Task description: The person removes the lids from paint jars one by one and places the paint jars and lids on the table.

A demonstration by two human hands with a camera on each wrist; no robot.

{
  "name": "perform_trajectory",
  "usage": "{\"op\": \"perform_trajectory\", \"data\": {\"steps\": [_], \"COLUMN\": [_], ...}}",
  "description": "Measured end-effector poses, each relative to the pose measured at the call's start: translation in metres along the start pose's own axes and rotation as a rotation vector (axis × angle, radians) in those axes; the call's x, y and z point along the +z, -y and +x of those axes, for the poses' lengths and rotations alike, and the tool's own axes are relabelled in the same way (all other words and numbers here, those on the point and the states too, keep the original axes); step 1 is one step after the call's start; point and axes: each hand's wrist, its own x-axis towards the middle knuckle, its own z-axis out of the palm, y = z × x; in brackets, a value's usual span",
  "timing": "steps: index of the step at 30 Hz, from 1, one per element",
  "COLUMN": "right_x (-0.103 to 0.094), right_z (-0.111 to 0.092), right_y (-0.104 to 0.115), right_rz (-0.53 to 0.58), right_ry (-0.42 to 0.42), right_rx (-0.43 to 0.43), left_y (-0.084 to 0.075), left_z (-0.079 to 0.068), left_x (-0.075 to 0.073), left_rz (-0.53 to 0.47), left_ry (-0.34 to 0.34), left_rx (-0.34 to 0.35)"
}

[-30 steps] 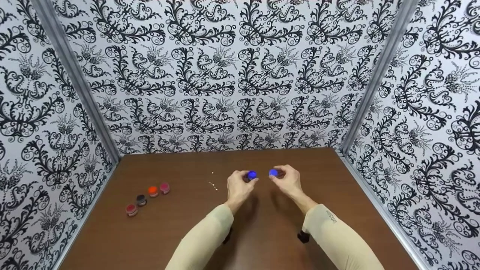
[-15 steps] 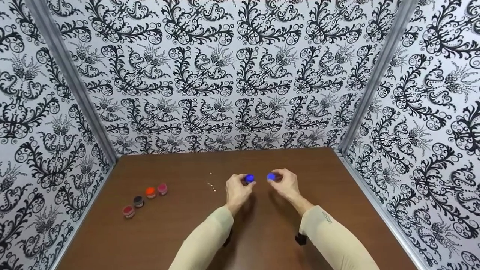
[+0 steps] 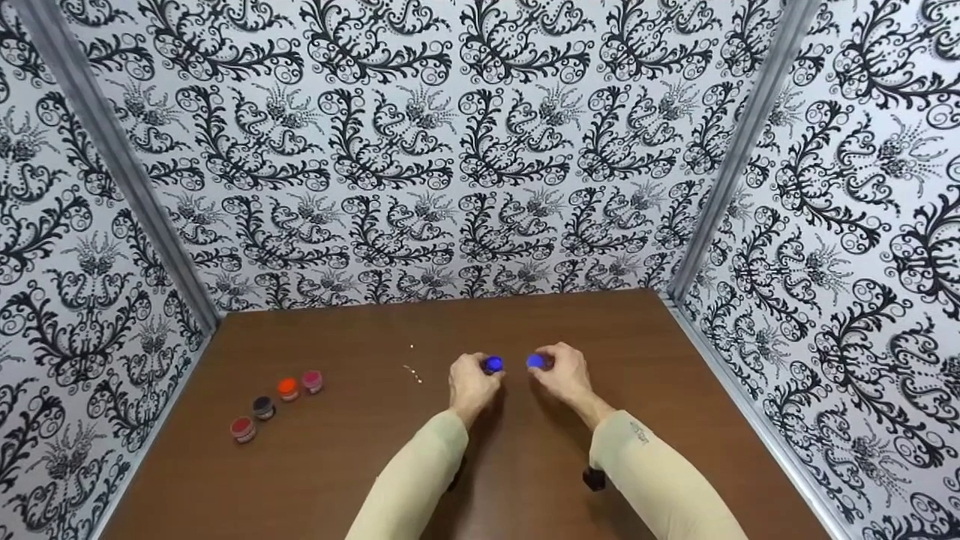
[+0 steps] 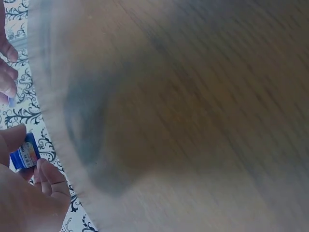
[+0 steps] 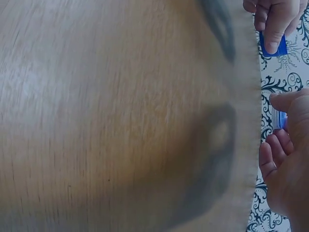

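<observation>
My left hand [image 3: 472, 384] pinches a small dark-blue jar [image 3: 493, 364] between thumb and fingers, over the middle of the brown table [image 3: 517, 450]. In the left wrist view a printed label shows on the side of this jar [image 4: 29, 153]. A short gap to the right, my right hand [image 3: 564, 375] pinches a second small jar [image 3: 535, 361], lighter blue on top. Clear plastic shows on that jar [image 5: 279, 117] in the right wrist view, where fingers cover much of it. Both hands are low over the table; whether the jars touch it, I cannot tell.
On the left stand small jars in a slanting row: red [image 3: 242, 429], black [image 3: 263, 407], orange [image 3: 288, 388] and pink [image 3: 312, 381]. Several tiny pale specks [image 3: 413, 373] lie left of my hands. Patterned wall panels [image 3: 420, 187] enclose the table's back and sides.
Both hands have moved down a little in the head view, each still holding its blue jar. The row of jars and the walls sit further left because the head view shifted.
</observation>
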Motion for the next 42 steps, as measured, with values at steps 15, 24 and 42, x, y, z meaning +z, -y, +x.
{"op": "perform_trajectory", "data": {"steps": [15, 24, 42], "right_x": [0.014, 0.018, 0.019], "right_z": [-0.004, -0.006, -0.005], "right_y": [-0.010, -0.014, -0.011], "right_rz": [-0.068, -0.093, -0.084], "right_ry": [0.134, 0.170, 0.199], "right_rx": [0.183, 0.232, 0.304], "left_y": [0.011, 0.008, 0.008], "left_z": [-0.004, -0.009, -0.008], "left_x": [0.011, 0.013, 0.014], "left_rz": [0.074, 0.088, 0.157], "left_ry": [0.004, 0.023, 0.056], "left_rx": [-0.020, -0.066, -0.045]}}
